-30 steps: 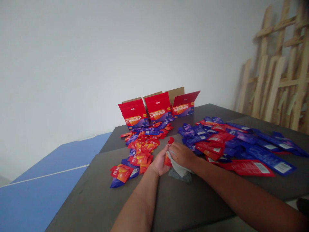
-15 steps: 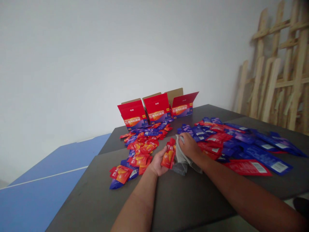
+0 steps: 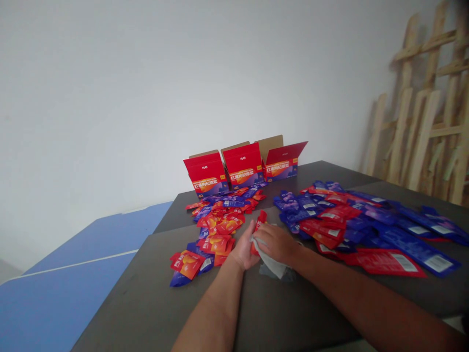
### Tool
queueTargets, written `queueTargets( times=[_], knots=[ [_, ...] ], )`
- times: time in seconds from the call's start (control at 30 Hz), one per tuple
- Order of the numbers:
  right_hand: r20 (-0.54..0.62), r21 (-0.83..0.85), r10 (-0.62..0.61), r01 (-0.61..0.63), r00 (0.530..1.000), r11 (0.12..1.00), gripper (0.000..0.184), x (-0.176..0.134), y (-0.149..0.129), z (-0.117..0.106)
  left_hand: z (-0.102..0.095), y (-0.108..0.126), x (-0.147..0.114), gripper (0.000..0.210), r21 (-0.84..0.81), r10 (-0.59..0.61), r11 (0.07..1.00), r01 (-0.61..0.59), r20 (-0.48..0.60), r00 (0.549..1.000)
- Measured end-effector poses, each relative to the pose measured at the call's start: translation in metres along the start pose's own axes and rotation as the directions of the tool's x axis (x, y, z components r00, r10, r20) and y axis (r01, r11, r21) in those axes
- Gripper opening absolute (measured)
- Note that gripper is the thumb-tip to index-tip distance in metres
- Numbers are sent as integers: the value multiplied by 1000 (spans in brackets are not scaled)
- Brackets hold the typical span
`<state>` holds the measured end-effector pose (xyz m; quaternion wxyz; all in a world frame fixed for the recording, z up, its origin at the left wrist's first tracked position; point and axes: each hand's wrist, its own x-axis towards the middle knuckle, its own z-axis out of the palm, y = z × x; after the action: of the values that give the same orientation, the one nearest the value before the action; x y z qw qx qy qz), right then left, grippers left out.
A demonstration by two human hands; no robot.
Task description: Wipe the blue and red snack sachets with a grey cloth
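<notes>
My left hand [image 3: 244,252] holds up a red pouch [image 3: 261,218] with its top end showing. In my right hand [image 3: 280,244] is a bunched grey cloth [image 3: 273,264], pressed against the pouch's front, so most of the pouch is covered. The cloth's loose end hangs down to the dark table. To the left lies a pile of red and purple-blue pouches [image 3: 222,224], printed with orange fruit. On the right spreads a larger heap of red and blue pouches [image 3: 339,215], several showing white barcode labels.
Three red and purple cartons with raised flaps, a left one [image 3: 209,186], a middle one [image 3: 245,171] and a right one [image 3: 284,168], stand at the back of the dark table [image 3: 146,298]. A blue table [image 3: 73,274] adjoins at left. Wooden frames [image 3: 421,132] lean on the wall.
My right hand has brought the cloth leftward from beside the pouch onto its front. The left hand still holds the pouch. The view has shifted slightly.
</notes>
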<state>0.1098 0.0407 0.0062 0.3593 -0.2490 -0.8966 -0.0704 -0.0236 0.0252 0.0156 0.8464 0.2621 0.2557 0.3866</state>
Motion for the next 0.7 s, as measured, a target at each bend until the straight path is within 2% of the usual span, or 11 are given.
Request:
queueTargets(
  times=[0.1, 0.3, 0.5, 0.7],
  knots=[
    [-66, 37, 176, -174, 982, 984, 13, -1, 9, -2, 1, -5, 3, 54, 61, 23, 998, -21, -28, 999],
    [-182, 103, 365, -351, 913, 931, 13, 0, 22, -6, 4, -8, 3, 49, 190, 64, 980, -51, -61, 996],
    [-246, 161, 464, -436, 851, 885, 11, -1, 39, -2, 2, -5, -1, 34, 226, 87, 970, -93, 38, 996],
    [-286, 166, 531, -504, 798, 847, 9, -3, 51, -4, -1, 2, -1, 32, 81, 89, 993, -85, -51, 995]
  ],
)
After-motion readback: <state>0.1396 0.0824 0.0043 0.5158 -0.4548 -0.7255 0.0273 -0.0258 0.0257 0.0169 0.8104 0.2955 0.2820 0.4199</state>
